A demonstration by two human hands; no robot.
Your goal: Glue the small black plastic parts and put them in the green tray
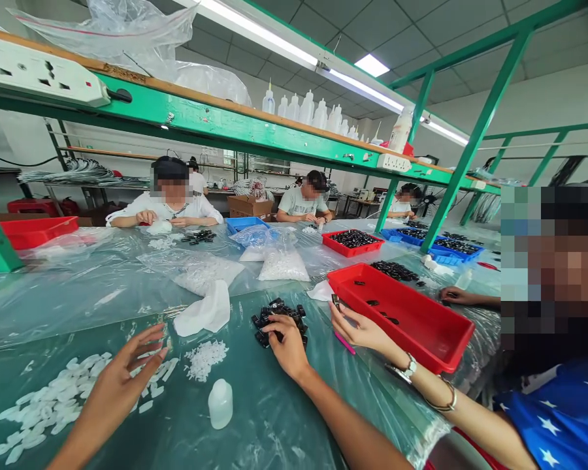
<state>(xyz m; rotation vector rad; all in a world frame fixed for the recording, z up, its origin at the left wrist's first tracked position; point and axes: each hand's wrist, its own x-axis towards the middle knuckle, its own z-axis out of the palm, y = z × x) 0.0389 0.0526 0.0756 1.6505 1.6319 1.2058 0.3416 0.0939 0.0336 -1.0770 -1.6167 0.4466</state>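
Observation:
My left hand (130, 369) hovers beside a spread of white translucent oval pieces (53, 398), its fingers apart and nothing in them. My right hand (288, 346) reaches down onto a heap of small black plastic pieces (298, 316), with thumb and fingertips bent round a piece at the near left side; the grip is partly hidden. Between my hands lie a small pile of tiny white parts (206, 359) and a white capped plastic bottle (220, 405). A crumpled white cloth or paper (206, 310) rests behind the tiny parts.
At right, a co-worker's hand (357, 326) holds a black piece beside a long red tray (451, 349); a pink tool (344, 343) lies below. Behind are bags of white parts (284, 264) and a red tray of black pieces (326, 243). A green shelf (215, 121) crosses overhead.

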